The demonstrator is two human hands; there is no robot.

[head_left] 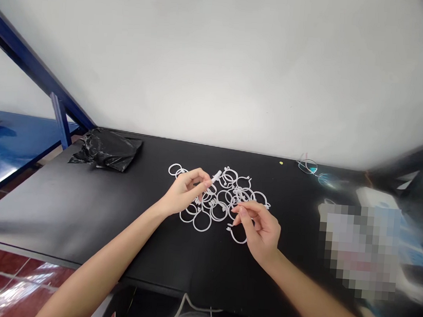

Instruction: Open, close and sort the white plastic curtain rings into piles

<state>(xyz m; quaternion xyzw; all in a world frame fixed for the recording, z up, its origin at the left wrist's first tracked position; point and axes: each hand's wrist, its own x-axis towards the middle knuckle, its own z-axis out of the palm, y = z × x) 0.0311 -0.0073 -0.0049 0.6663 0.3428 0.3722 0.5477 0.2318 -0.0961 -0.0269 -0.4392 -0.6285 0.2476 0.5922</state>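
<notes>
The left hand [184,193] pinched a small white piece [216,176], long axis slanting toward the surface's [83,212] far edge, above white rings [201,231], the right hand [262,233] curled nearer the front edge, its grip unclear

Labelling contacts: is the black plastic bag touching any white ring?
No, black tabletop shows between the black plastic bag and the white rings.

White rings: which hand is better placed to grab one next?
Probably the right hand: it is close to the white rings, though whether it holds anything is unclear. The left hand is also near, but pinches a small white piece.
</notes>
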